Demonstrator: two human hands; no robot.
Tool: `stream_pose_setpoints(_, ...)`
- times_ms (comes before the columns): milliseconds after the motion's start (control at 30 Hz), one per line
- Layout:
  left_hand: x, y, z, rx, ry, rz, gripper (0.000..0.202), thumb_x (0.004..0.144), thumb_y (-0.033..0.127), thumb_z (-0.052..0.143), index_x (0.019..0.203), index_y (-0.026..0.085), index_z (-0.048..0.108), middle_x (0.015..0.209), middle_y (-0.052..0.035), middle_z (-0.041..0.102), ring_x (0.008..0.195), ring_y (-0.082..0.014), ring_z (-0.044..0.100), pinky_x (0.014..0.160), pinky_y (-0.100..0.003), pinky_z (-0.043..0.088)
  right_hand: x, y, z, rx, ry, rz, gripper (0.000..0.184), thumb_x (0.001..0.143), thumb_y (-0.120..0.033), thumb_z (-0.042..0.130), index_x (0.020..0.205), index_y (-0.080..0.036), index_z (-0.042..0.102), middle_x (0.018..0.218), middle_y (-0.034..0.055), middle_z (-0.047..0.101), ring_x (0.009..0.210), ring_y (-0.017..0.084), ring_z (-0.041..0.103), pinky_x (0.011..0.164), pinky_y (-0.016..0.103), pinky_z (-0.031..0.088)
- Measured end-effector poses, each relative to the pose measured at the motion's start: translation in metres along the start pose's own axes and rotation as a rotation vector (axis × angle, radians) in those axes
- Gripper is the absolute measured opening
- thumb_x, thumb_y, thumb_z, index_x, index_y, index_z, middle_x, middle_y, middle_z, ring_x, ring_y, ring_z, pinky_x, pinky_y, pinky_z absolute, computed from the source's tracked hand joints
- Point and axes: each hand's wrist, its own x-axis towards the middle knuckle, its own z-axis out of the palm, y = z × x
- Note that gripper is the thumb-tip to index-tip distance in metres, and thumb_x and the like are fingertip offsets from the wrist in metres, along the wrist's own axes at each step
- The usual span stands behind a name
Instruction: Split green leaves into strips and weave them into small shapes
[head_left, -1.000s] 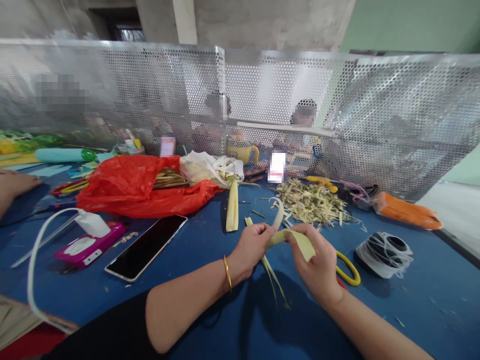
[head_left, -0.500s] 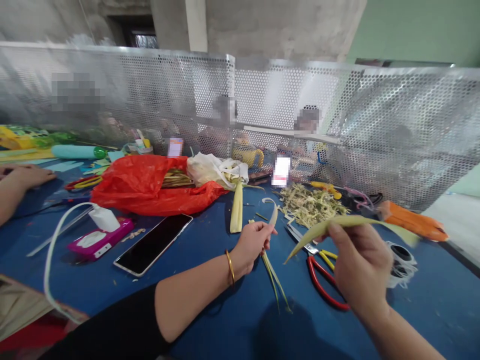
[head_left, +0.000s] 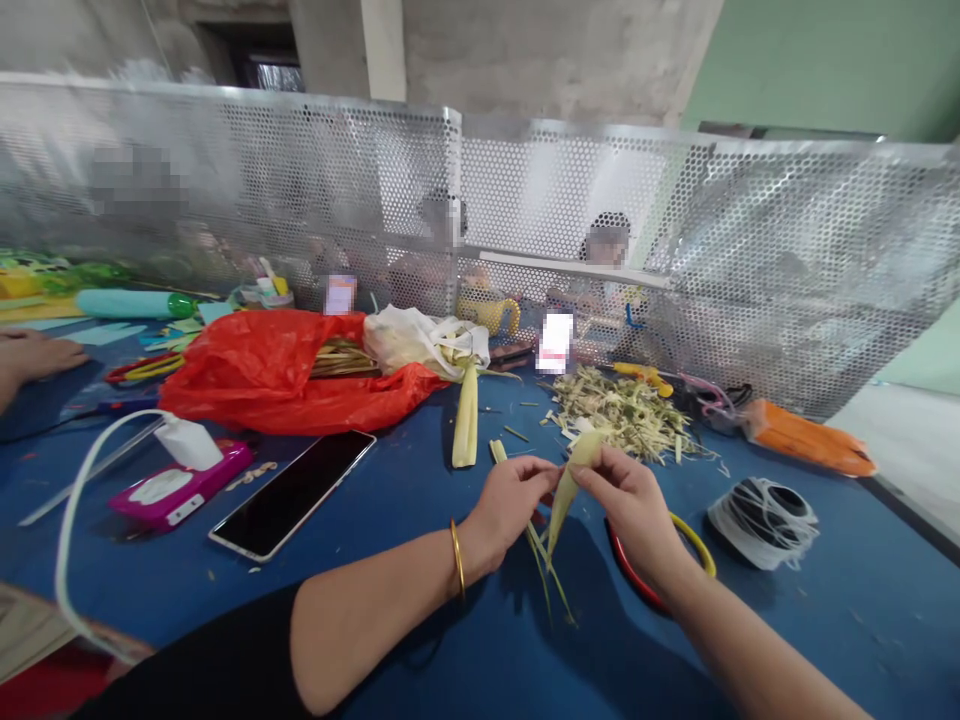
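Observation:
My right hand (head_left: 634, 505) pinches a pale green corn husk (head_left: 568, 495) between thumb and fingers, its pointed end hanging down. Right beside it, my left hand (head_left: 514, 505) has its fingertips closed together at the husk's left edge; the pale strip it held is mostly hidden there. Beneath the hands lie thin green husk strips (head_left: 541, 560) on the blue table. Scissors with red and yellow handles (head_left: 701, 545) lie under my right hand, blades covered. A folded husk (head_left: 466, 415) lies farther back, left of the hands.
A heap of husk scraps (head_left: 622, 412) lies behind my hands. To the right are a string spool (head_left: 763, 522) and an orange packet (head_left: 810, 437). Leftward are a phone (head_left: 296, 495), a magenta power strip (head_left: 180, 485) and a red bag (head_left: 240, 365). A person's hand (head_left: 41, 352) rests far left.
My right hand has moved left with the husk, bringing it against my left fingertips, and the husk now points downward. The spool shows fully, and the view has shifted slightly.

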Motion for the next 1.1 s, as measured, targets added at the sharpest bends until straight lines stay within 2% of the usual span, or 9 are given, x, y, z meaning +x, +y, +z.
stream_pose_setpoints(100, 0.002, 0.005, -0.002, -0.02, 0.112, 0.118, 0.021, 0.076, 0.024, 0.061, 0.095, 0.016, 0.066, 0.092, -0.0055, 0.068, 0.084, -0.0154, 0.062, 0.064, -0.023, 0.045, -0.001, -0.001, 0.001, 0.019, -0.026, 0.06, 0.017, 0.07, -0.032, 0.064, 0.064, -0.018, 0.056, 0.063, -0.0012, 0.055, 0.062, 0.014, 0.048, 0.061, 0.026, 0.038)
stream_pose_setpoints(200, 0.004, 0.008, -0.003, -0.099, 0.016, 0.206, 0.028, 0.078, 0.024, 0.062, 0.104, 0.016, 0.066, 0.103, -0.0076, 0.069, 0.096, -0.0176, 0.061, 0.077, -0.026, 0.047, -0.004, -0.005, 0.004, 0.04, -0.121, 0.126, 0.013, 0.069, -0.029, 0.062, 0.066, -0.017, 0.057, 0.066, -0.0006, 0.056, 0.064, 0.014, 0.048, 0.063, 0.026, 0.038)
stream_pose_setpoints(267, 0.005, 0.009, -0.002, -0.15, -0.047, 0.244, 0.029, 0.078, 0.024, 0.063, 0.106, 0.017, 0.065, 0.103, -0.0072, 0.069, 0.097, -0.0182, 0.061, 0.081, -0.028, 0.048, -0.005, -0.007, 0.007, 0.048, -0.169, 0.151, 0.011, 0.069, -0.027, 0.061, 0.067, -0.017, 0.058, 0.066, -0.0001, 0.057, 0.065, 0.015, 0.049, 0.064, 0.026, 0.038)
stream_pose_setpoints(400, 0.004, 0.01, -0.003, -0.136, -0.017, 0.305, 0.023, 0.079, 0.031, 0.062, 0.096, 0.017, 0.07, 0.096, -0.0065, 0.07, 0.089, -0.0191, 0.063, 0.078, -0.03, 0.05, -0.007, -0.009, 0.009, 0.048, -0.214, 0.178, 0.009, 0.067, -0.025, 0.059, 0.065, -0.016, 0.061, 0.065, 0.0009, 0.058, 0.066, 0.015, 0.05, 0.065, 0.026, 0.039)
stream_pose_setpoints(533, 0.004, 0.013, -0.005, -0.133, 0.025, 0.312, 0.018, 0.076, 0.031, 0.064, 0.084, 0.016, 0.07, 0.082, -0.0042, 0.069, 0.078, -0.0166, 0.061, 0.069, -0.026, 0.05, -0.008, -0.008, 0.01, 0.04, -0.257, 0.191, 0.006, 0.064, -0.022, 0.057, 0.063, -0.017, 0.061, 0.064, 0.0006, 0.059, 0.064, 0.015, 0.05, 0.064, 0.026, 0.039)
stream_pose_setpoints(667, 0.003, 0.015, -0.006, -0.192, 0.048, 0.265, 0.013, 0.073, 0.029, 0.065, 0.075, 0.016, 0.065, 0.068, -0.0005, 0.063, 0.062, -0.0115, 0.056, 0.06, -0.022, 0.047, -0.009, -0.01, 0.012, 0.079, -0.292, 0.17, 0.006, 0.063, -0.02, 0.055, 0.065, -0.017, 0.061, 0.065, 0.0004, 0.062, 0.067, 0.015, 0.054, 0.065, 0.026, 0.041)
stream_pose_setpoints(800, 0.004, 0.014, -0.005, -0.24, 0.05, 0.184, 0.016, 0.07, 0.031, 0.066, 0.073, 0.016, 0.06, 0.06, 0.0017, 0.058, 0.053, -0.0112, 0.053, 0.05, -0.022, 0.041, -0.01, -0.009, 0.014, 0.097, -0.292, 0.173, 0.006, 0.063, -0.019, 0.056, 0.065, -0.017, 0.061, 0.063, 0.0003, 0.062, 0.065, 0.016, 0.056, 0.065, 0.026, 0.043)
stream_pose_setpoints(1000, 0.004, 0.009, -0.004, -0.133, 0.157, 0.25, 0.014, 0.073, 0.029, 0.064, 0.074, 0.015, 0.06, 0.067, -0.0006, 0.063, 0.062, -0.0117, 0.057, 0.06, -0.022, 0.044, -0.013, -0.001, 0.019, 0.178, -0.264, 0.296, 0.007, 0.066, -0.022, 0.056, 0.063, -0.016, 0.058, 0.061, -0.0002, 0.058, 0.06, 0.013, 0.05, 0.06, 0.024, 0.04)
stream_pose_setpoints(1100, 0.001, 0.009, -0.002, -0.184, 0.094, 0.218, 0.014, 0.077, 0.031, 0.061, 0.078, 0.017, 0.056, 0.07, -0.0015, 0.065, 0.066, -0.0138, 0.061, 0.066, -0.026, 0.048, -0.014, 0.002, 0.022, 0.244, -0.253, 0.344, 0.009, 0.068, -0.024, 0.058, 0.064, -0.016, 0.058, 0.059, -0.0019, 0.055, 0.056, 0.01, 0.047, 0.056, 0.023, 0.038)
